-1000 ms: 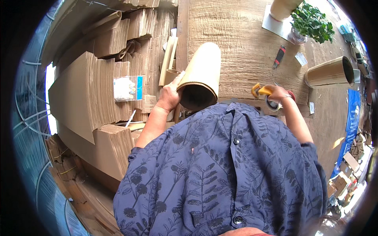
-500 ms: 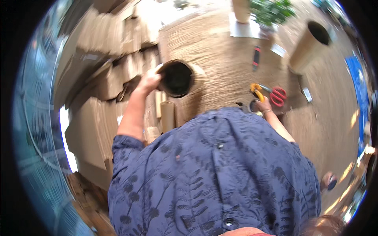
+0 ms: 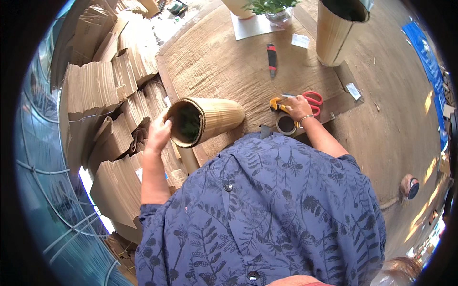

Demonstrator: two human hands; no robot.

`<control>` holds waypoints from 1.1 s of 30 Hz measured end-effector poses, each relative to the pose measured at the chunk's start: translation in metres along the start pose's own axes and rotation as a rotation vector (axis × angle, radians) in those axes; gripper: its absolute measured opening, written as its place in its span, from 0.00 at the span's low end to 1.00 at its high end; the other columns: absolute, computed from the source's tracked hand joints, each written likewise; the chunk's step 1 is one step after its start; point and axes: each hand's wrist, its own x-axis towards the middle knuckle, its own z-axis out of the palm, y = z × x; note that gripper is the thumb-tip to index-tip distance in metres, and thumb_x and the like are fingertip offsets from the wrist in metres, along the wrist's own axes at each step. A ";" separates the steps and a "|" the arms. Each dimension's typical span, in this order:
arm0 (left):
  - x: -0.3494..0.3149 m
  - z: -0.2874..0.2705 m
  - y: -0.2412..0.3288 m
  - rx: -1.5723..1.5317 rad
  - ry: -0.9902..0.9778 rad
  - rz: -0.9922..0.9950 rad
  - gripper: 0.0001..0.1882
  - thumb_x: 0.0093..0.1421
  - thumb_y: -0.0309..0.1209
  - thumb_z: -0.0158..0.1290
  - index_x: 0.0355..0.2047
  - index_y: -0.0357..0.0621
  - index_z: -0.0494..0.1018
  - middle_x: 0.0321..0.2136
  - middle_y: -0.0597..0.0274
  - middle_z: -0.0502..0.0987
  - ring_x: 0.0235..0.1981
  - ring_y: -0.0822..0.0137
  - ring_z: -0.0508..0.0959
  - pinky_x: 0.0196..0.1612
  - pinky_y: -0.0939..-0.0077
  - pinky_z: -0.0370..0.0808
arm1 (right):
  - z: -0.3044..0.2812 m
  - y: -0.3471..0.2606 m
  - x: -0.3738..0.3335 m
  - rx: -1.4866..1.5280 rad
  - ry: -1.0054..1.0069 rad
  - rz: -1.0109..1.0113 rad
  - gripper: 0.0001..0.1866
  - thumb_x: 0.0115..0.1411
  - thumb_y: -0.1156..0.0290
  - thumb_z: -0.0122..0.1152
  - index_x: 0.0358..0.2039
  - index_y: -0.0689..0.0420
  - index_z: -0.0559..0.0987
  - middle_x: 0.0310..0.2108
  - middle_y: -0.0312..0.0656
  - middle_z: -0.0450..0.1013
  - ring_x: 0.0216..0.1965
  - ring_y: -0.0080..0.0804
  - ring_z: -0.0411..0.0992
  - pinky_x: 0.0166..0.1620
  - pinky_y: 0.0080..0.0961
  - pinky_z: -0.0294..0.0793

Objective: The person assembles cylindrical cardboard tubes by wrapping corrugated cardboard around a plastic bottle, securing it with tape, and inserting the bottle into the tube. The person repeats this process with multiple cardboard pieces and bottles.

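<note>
My left hand (image 3: 157,134) grips the rim of a corrugated cardboard tube (image 3: 222,115), thumb over the edge. The tube is tilted on its side over the table, its mouth facing my left, with dark green leaves (image 3: 190,123) inside. My right hand (image 3: 299,109) is closed on a yellow tape dispenser (image 3: 275,103); its handle is mostly hidden under the fingers. A tape roll (image 3: 286,124) shows beside the wrist. Right behind that hand lie red-handled scissors (image 3: 313,98), their blade pointing left. Farther off is a red and black utility knife (image 3: 272,60).
Another cardboard tube (image 3: 330,46) stands upright at the far right. A leafy plant (image 3: 269,6) in a clear pot sits at the back by a white sheet (image 3: 244,29). Stacks of folded cardboard (image 3: 90,89) crowd the left side. White labels (image 3: 300,41) lie on the brown tabletop (image 3: 214,57).
The view has shifted. My left hand has tilted the tube farther over, so more of its side shows. My right hand stays at the tape dispenser.
</note>
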 end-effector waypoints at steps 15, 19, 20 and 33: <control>-0.046 0.061 0.037 0.212 0.472 0.120 0.27 0.66 0.31 0.51 0.64 0.37 0.61 0.56 0.45 0.69 0.58 0.49 0.69 0.62 0.63 0.63 | -0.083 0.006 0.248 -0.034 0.440 0.290 0.34 0.60 0.66 0.55 0.67 0.47 0.58 0.69 0.53 0.51 0.59 0.57 0.68 0.60 0.45 0.69; -0.038 0.062 0.047 0.157 0.456 0.096 0.28 0.63 0.26 0.52 0.64 0.39 0.61 0.57 0.46 0.68 0.58 0.50 0.69 0.62 0.62 0.64 | -0.077 0.054 0.284 0.162 0.197 0.523 0.31 0.62 0.67 0.51 0.66 0.45 0.59 0.64 0.53 0.60 0.59 0.51 0.68 0.58 0.44 0.70; -0.034 0.062 0.051 0.167 0.452 0.110 0.28 0.63 0.26 0.53 0.64 0.40 0.61 0.57 0.46 0.68 0.58 0.50 0.69 0.62 0.62 0.64 | -0.076 0.063 0.285 0.190 0.164 0.531 0.28 0.62 0.67 0.51 0.64 0.45 0.63 0.62 0.53 0.63 0.58 0.50 0.69 0.57 0.44 0.72; -0.036 0.063 0.039 0.174 0.525 0.270 0.30 0.61 0.26 0.55 0.63 0.38 0.61 0.55 0.43 0.68 0.56 0.45 0.69 0.60 0.60 0.66 | -0.119 -0.119 0.047 1.439 -0.365 -0.200 0.32 0.47 0.76 0.66 0.57 0.62 0.74 0.54 0.37 0.72 0.53 0.27 0.70 0.56 0.25 0.68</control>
